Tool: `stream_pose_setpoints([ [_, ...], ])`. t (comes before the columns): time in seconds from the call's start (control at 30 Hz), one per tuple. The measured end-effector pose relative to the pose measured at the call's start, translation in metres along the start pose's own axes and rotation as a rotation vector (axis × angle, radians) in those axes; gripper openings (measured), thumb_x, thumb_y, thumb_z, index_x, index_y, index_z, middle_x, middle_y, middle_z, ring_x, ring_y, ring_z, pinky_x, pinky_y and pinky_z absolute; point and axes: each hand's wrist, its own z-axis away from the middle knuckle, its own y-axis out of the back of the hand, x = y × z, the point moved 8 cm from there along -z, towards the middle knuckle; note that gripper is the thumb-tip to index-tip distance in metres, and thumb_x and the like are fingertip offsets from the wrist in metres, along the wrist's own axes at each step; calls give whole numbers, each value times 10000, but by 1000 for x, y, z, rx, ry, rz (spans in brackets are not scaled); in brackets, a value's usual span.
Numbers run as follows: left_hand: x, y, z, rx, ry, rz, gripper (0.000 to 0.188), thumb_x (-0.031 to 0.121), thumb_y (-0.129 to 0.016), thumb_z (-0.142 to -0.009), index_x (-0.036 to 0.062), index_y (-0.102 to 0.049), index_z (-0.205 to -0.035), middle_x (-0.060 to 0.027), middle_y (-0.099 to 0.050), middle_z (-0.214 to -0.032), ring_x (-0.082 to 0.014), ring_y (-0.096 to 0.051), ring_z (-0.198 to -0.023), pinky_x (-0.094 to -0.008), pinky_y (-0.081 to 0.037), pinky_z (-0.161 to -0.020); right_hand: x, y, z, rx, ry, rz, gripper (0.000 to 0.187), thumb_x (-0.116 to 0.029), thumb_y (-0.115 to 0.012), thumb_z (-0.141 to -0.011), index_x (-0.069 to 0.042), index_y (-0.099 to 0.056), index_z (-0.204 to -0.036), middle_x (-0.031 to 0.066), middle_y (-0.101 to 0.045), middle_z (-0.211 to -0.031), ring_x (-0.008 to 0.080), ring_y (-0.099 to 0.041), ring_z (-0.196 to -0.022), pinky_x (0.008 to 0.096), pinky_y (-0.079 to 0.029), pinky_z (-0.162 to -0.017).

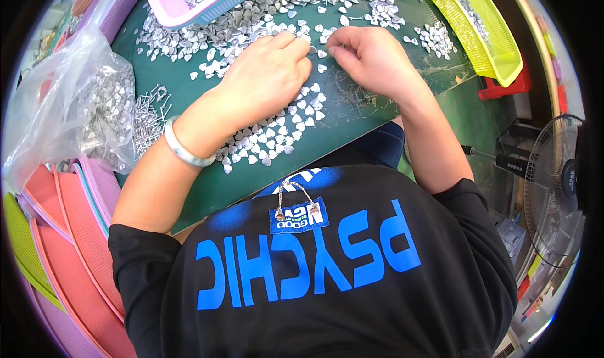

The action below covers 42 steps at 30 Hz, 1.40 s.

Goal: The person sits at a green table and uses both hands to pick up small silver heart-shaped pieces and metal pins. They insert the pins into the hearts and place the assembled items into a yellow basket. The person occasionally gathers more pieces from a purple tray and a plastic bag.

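Note:
Many small silver heart-shaped metal pieces (277,134) lie scattered over a green mat (207,188). My left hand (267,75) rests on the mat with its fingers curled, fingertips pinching a small silver piece (313,50). My right hand (371,59) sits just to its right, fingers bent together, and meets the left fingertips at that same piece. A silver bangle (182,149) circles my left wrist. What exactly sits between the fingertips is too small to make out.
A pink basket (189,5) with heart pieces stands at the back. A yellow-green tray (478,31) sits back right. A clear plastic bag (69,100) of pieces and small metal pins (148,116) lie left. Stacked coloured trays (69,245) are lower left; a fan (553,188) stands right.

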Motion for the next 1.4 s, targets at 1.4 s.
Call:
stream_pose_setpoints([
  [1.4,-78,74,200,260,1094,78,144,57,-625,-833,-5,-652,-960,-120,-627,-867,-221,-619,-784,-312,-496,-736,15,-18,-7,-143,-247,-1236,107,-52,-605,-809,-3,-660,-886,67,-652,-844,125,-589,-688,249,-475,-614],
])
